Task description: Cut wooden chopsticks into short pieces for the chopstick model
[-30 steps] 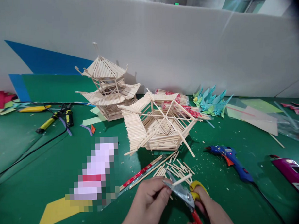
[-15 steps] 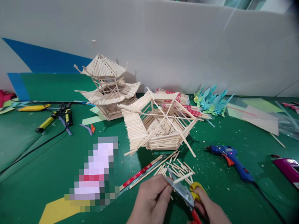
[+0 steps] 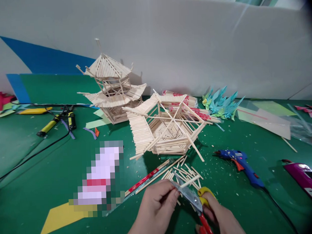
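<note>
My left hand (image 3: 157,204) pinches a thin wooden stick (image 3: 191,181), whose free end points right. My right hand (image 3: 220,213) is closed around the handles of a pair of scissors (image 3: 192,197) with one yellow and one red grip. The scissor blades are apart, with the stick between them close to my left fingertips. Behind the hands lie several short cut sticks (image 3: 185,170). Farther back stands a half-roofed stick model (image 3: 141,134), its left slope covered in sticks and its other roof beams bare.
A taller stick pagoda (image 3: 111,88) stands at the back left. On the right lie a blue glue gun (image 3: 238,158) with a cord and a purple device (image 3: 304,178). Wire pliers (image 3: 56,122) rest at the left. Packaged sticks (image 3: 191,105) and blue-green folded paper (image 3: 223,104) line the wall.
The view has shifted slightly. Both hands keep their grips, the stick staying between the scissor blades. The blades look slightly closer together.
</note>
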`<action>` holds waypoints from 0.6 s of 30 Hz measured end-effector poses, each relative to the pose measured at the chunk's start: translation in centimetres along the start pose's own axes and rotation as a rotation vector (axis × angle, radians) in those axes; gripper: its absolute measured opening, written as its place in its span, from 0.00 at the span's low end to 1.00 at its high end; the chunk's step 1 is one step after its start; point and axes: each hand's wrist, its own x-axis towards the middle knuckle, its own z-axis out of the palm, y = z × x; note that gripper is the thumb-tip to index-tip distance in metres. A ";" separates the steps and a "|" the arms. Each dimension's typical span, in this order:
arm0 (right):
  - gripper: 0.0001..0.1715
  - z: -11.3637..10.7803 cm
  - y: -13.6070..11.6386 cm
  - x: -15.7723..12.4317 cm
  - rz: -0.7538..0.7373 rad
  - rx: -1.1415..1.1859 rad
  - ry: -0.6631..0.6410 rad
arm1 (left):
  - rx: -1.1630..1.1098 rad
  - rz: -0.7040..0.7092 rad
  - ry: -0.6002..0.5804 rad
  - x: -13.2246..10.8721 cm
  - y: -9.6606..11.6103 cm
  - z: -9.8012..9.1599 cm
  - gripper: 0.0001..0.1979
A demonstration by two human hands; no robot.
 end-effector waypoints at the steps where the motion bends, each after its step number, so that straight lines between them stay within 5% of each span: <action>1: 0.19 -0.3 -0.1 -0.1 0.006 -0.021 0.004 | 0.012 0.025 -0.006 0.0 0.0 0.0 0.16; 11: 0.16 -0.8 -1.0 -0.7 0.049 0.019 0.002 | -0.508 -0.314 -0.265 0.4 -0.5 -0.9 0.15; 18: 0.28 -0.6 -0.6 -0.8 0.028 -0.054 -0.017 | 0.054 0.039 0.019 -0.1 -0.3 0.1 0.13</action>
